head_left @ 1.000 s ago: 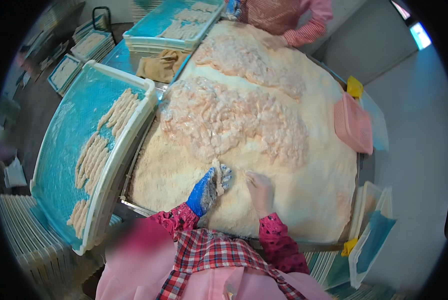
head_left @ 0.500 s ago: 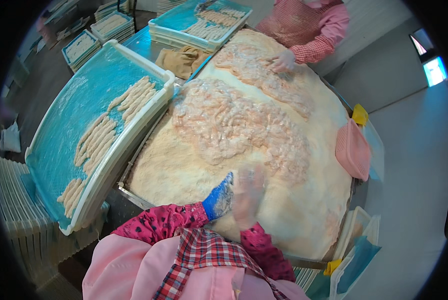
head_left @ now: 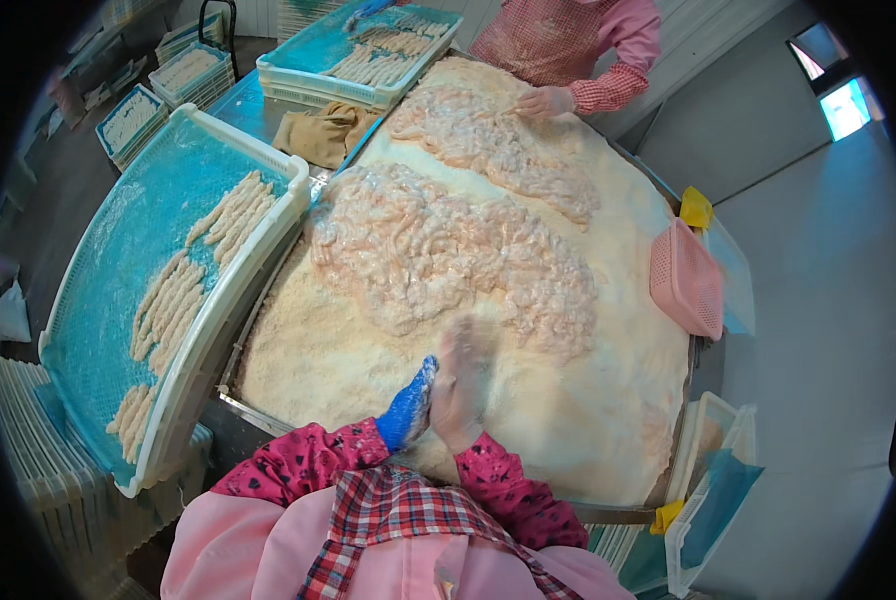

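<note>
My left hand (head_left: 406, 407), in a blue glove dusted with pale powder, points up and forward with its fingers stretched out. Close against its right side is my right hand (head_left: 458, 390), in a thin pale glove. Its fingers are also extended, though their tips are smeared by motion. The palms face each other, and whether anything lies between them is hidden. Both hands are over a broad bed of cream-coloured breading powder (head_left: 308, 350). Just beyond them spreads a heap of wet, pale pink raw meat strips (head_left: 418, 250), partly coated in powder.
At left, a white-rimmed tray (head_left: 218, 340) with blue mesh carries rows of coated strips (head_left: 168, 310). Another tray (head_left: 318, 85) and a brown cloth (head_left: 323, 135) are farther back. A co-worker's hand (head_left: 546, 102) touches a second meat heap (head_left: 488, 150). A pink basket (head_left: 686, 280) stands at the right edge.
The view has shifted, so the table and trays appear farther left. My hands stay side by side, right hand still moving. The co-worker's hand has drawn back a little across the far heap.
</note>
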The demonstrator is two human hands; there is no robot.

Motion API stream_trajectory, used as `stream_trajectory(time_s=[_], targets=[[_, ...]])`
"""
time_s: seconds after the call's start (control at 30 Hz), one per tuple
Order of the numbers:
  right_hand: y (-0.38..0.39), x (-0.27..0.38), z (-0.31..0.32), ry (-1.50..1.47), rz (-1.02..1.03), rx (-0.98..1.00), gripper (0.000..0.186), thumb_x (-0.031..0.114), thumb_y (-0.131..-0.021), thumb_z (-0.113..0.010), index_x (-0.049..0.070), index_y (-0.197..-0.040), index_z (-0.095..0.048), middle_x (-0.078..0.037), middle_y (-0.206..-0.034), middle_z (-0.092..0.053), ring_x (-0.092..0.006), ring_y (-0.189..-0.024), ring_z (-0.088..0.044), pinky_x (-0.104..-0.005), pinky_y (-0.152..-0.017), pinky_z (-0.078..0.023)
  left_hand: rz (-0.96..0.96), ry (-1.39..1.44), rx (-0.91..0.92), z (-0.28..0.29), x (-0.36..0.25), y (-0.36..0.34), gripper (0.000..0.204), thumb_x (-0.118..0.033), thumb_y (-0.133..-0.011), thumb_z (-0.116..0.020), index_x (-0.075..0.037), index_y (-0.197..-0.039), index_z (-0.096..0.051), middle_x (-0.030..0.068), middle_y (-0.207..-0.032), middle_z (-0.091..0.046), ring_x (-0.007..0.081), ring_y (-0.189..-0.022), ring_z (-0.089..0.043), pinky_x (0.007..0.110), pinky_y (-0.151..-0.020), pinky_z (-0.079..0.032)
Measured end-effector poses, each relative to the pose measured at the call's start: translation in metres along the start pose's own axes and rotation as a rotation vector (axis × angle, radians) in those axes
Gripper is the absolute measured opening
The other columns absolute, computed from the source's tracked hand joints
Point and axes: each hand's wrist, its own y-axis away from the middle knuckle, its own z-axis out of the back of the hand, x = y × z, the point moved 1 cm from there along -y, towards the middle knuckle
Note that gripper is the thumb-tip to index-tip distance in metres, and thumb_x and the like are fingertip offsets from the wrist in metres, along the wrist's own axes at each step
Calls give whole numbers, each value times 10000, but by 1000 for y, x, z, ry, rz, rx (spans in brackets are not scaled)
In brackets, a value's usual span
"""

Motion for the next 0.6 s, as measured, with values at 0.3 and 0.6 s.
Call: stream_trajectory(time_s=[0.3, 0.6], targets=[[21, -106, 43, 746, -378, -160, 507, 275, -805, -631, 80, -1244, -469, -172, -1220, -493, -324, -1169, -432, -455, -1001, -315, -30, 271, -43, 55, -61, 29, 448, -357, -958, -417, -51, -1284, -448, 116, -1142, -565, 191, -918, -564, 305, -812, -479], [17, -123, 78, 505, -424, -190, 220, -11, -724, -560, 25, -941, -563, -122, -849, -568, -305, -846, -553, -397, -754, -439, -1047, -697, -894, 155, -283, 257, 619, -499, -919, -418, -54, -1344, -354, 135, -1222, -546, 214, -966, -576, 384, -837, -471]])
